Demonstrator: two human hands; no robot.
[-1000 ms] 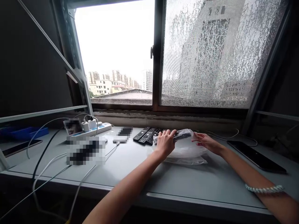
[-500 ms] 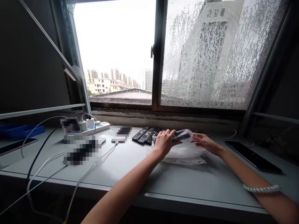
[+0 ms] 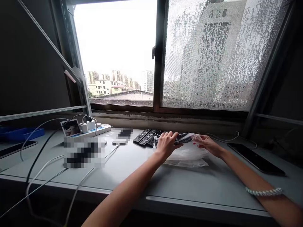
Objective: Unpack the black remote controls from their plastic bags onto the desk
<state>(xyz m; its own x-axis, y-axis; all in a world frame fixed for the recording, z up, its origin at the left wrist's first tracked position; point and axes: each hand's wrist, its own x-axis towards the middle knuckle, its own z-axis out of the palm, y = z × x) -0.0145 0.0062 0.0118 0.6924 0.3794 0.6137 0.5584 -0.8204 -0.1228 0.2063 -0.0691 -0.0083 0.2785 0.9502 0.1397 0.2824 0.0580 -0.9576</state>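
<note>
Above the desk, my left hand (image 3: 166, 144) is closed around a dark remote control (image 3: 186, 138), which is wrapped at least partly in thin clear plastic. Its buttons cannot be made out, and my fingers hide its middle. At the remote's right end, my right hand (image 3: 208, 144) pinches the gathered edge of the clear plastic bag (image 3: 197, 138). More crumpled, see-through plastic (image 3: 187, 159) lies on the desk beneath both hands. Several black remote controls (image 3: 146, 137) rest side by side just left of my left hand.
A black tablet (image 3: 257, 158) lies to the right, with a white cable (image 3: 227, 138) behind it. On the left are a white power strip (image 3: 101, 128) with plugs, a propped screen (image 3: 71, 128), loose cables (image 3: 35, 160) and a blue tray (image 3: 21, 134). The window (image 3: 156, 63) stands behind.
My right hand has drawn the plastic closer around the remote's right end, and the raised bag edge sits lower. My left hand stays nearly in place.
</note>
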